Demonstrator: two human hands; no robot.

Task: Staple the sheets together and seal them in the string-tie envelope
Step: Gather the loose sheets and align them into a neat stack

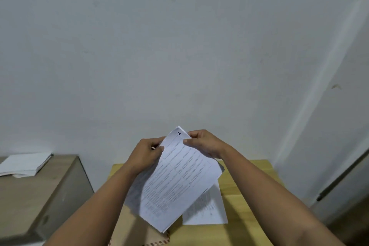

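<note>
A stack of printed white sheets (175, 177) is lifted above the yellow table (245, 195), tilted with its top corner pointing away. My left hand (146, 154) pinches the stack's upper left edge. My right hand (205, 143) grips the upper right edge, thumb on the front page. Another printed sheet (207, 209) lies flat on the table beneath. A brown envelope (127, 227) shows under the stack at the near left, mostly hidden. I see no stapler.
A grey-brown cabinet (40, 191) stands to the left with a pile of white papers (24, 165) on top. A plain wall fills the background. A dark bar (343, 175) runs along the right wall.
</note>
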